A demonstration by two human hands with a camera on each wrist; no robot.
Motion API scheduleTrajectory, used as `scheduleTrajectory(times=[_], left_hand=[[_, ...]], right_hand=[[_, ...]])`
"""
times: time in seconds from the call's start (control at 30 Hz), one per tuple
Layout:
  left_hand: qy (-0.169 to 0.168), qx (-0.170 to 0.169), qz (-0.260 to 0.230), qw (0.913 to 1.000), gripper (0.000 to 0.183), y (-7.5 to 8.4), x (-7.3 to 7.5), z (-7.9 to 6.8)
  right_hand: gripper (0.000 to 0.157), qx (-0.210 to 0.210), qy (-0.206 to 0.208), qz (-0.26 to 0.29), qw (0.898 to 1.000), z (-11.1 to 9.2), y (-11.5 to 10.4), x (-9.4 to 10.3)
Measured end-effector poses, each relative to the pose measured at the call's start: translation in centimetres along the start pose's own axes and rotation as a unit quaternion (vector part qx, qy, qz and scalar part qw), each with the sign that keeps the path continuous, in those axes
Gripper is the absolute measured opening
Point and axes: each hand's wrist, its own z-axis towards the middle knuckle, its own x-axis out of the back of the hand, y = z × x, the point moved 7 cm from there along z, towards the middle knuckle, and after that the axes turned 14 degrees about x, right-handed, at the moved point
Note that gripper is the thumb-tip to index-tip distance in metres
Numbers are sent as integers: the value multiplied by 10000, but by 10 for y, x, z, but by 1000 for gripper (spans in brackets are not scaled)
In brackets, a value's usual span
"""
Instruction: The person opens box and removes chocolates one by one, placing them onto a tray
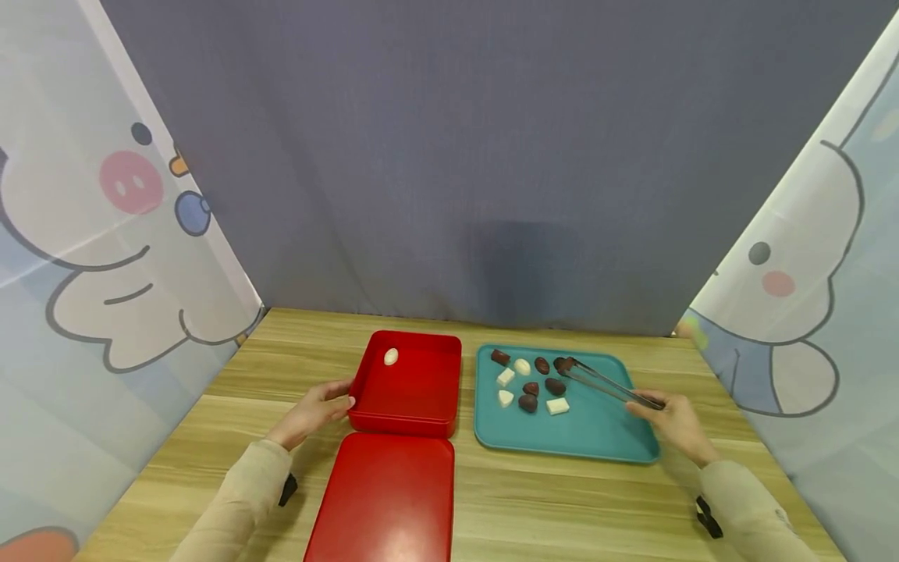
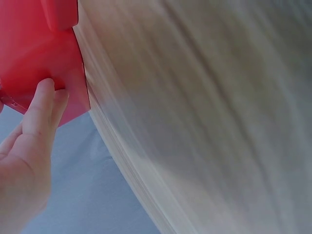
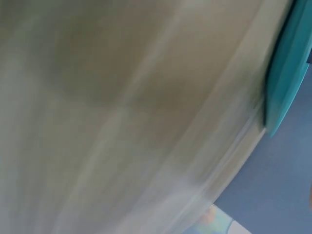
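Observation:
My left hand [image 1: 314,411] is at the left wall of an open red box [image 1: 421,382]. Its straight fingers [image 2: 41,105] touch the outside of that wall in the left wrist view. One white chocolate [image 1: 391,357] lies in the box's far left corner. My right hand [image 1: 673,422] holds metal tongs [image 1: 607,384] over a teal tray [image 1: 597,437]. The tongs' tips are at a dark chocolate [image 1: 561,364] near the tray's far side; whether they grip it I cannot tell. Several dark and white chocolates, among them a white block [image 1: 558,406], lie on the tray's left half.
A flat red lid [image 1: 393,499] lies in front of the red box on the wooden table [image 1: 541,507]. Behind the table hangs a grey curtain [image 1: 435,156]. Cartoon-printed cloths [image 1: 84,257] hang at both sides.

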Motion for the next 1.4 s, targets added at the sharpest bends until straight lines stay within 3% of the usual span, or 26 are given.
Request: scheduleTrajectory(times=[0.37,1.1,1.4], left_hand=[[62,35,13,10000,57,0,0,1],[61,39,119,9999,56,2,0,-1],[134,39,172,9998,58,3,1,-2]], right_hand=[[51,-146,-21,-110,9998,-13,17,5],[53,-120,-246,-289,9992,-10,14,3],[53,85,-363,-359,9987,-9,13,3]])
